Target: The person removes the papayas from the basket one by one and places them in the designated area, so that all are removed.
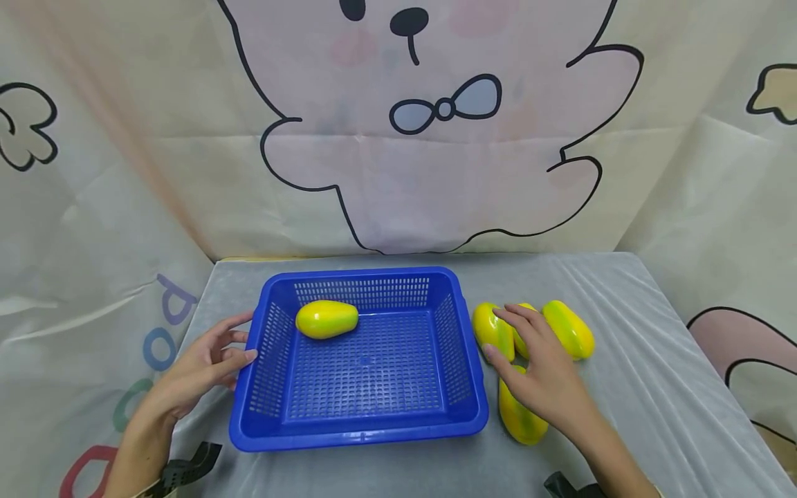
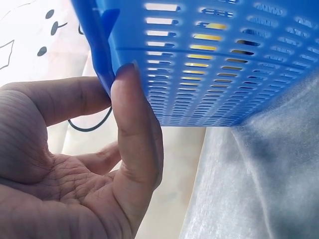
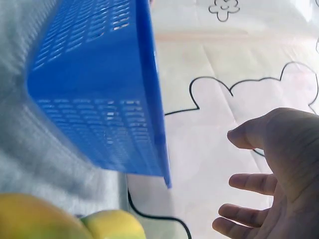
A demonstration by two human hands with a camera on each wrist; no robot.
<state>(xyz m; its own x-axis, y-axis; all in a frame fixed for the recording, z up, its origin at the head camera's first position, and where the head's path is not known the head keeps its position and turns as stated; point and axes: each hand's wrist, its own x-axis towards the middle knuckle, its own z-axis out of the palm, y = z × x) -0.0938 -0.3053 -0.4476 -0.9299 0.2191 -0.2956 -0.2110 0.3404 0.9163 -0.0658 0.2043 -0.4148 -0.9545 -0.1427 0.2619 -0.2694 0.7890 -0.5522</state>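
Note:
A blue plastic basket [image 1: 364,387] with slotted walls stands on the table, and one yellow-green papaya [image 1: 326,319] lies in its far left part. My left hand [image 1: 208,363] pinches the basket's left rim between thumb and fingers; the left wrist view shows the fingers [image 2: 132,114] against the slotted wall. To the right of the basket, my right hand [image 1: 544,370] hovers over several more papayas [image 1: 521,413], its fingers spread and holding nothing. That hand partly covers one papaya [image 1: 526,309] behind it. In the right wrist view, the thumb and fingers stand apart from the basket wall [image 3: 84,94].
Grey cloth covers the table [image 1: 629,332]. A printed curtain [image 1: 436,180] with a cartoon animal hangs at the back edge and along both sides. Another papaya [image 1: 568,330] lies farthest right in the loose group.

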